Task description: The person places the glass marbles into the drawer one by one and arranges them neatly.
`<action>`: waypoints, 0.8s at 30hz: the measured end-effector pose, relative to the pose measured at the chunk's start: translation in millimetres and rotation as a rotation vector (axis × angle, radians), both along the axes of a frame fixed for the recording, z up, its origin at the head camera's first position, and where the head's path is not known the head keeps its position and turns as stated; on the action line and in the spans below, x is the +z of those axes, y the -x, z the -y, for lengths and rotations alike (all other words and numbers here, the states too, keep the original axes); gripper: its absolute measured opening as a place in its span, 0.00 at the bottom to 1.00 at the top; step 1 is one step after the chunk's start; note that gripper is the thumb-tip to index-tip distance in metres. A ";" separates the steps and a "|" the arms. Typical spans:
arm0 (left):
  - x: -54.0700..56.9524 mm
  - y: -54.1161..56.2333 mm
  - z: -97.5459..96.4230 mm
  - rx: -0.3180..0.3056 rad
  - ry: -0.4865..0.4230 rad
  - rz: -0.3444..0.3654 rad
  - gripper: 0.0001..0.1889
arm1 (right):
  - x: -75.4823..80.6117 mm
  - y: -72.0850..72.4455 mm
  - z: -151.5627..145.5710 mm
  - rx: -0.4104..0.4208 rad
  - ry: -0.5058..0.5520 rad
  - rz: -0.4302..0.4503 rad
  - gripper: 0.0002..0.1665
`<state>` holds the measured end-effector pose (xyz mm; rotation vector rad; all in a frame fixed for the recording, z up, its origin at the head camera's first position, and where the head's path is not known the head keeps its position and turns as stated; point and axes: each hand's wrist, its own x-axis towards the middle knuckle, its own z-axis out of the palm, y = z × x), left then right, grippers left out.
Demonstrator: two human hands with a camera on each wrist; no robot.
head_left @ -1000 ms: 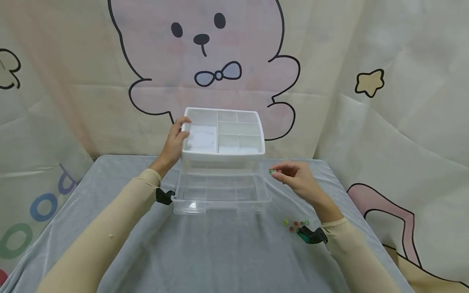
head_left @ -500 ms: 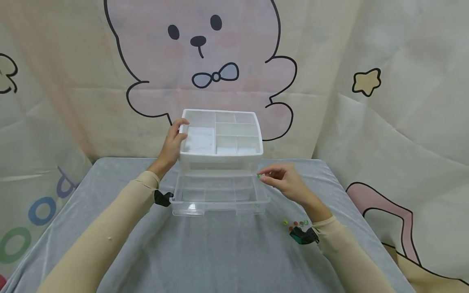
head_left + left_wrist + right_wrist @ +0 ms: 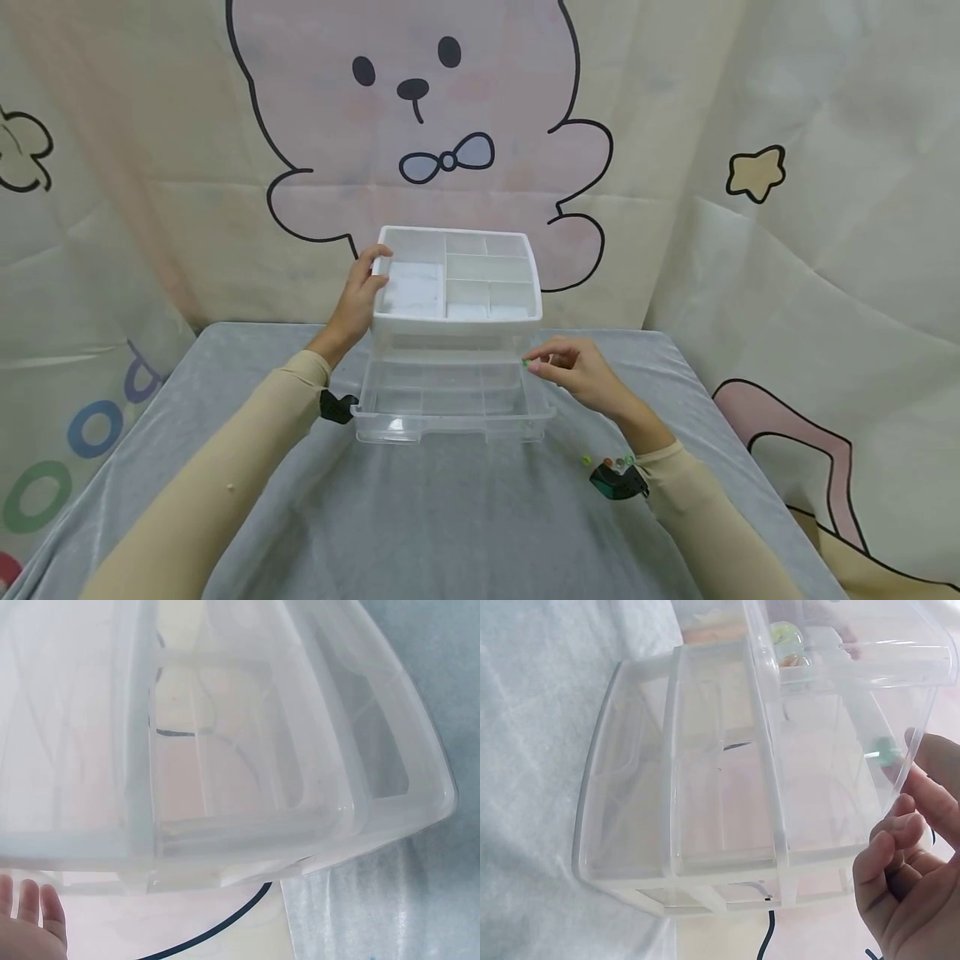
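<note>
A small drawer unit stands on the table, with a white compartment tray [image 3: 416,286] on top and clear plastic drawers below. One clear drawer [image 3: 450,427] is pulled out toward me. My left hand [image 3: 351,308] grips the tray's left edge; the left wrist view catches only its fingertips [image 3: 28,898]. A green marble [image 3: 886,752] is pinched between the thumb and finger of my right hand [image 3: 573,371], right at the drawer's right side. In the right wrist view its other fingers are curled, and a yellow-green marble [image 3: 786,639] shows through the clear plastic.
Several small coloured marbles [image 3: 609,462] lie on the grey cloth [image 3: 450,517] by my right wrist, partly hidden by the black wrist camera [image 3: 618,482]. Behind the table hangs a curtain [image 3: 517,100] printed with a pink bear.
My right hand has moved left with the green marble, from beside the drawer to its right edge. The left hand stays on the tray's edge.
</note>
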<state>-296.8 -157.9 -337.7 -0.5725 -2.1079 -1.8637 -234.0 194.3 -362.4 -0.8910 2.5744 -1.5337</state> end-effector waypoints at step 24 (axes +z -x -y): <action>2.0 -1.1 1.6 0.002 0.024 0.000 0.21 | -11.8 -2.8 -54.5 -0.085 0.053 -0.034 0.10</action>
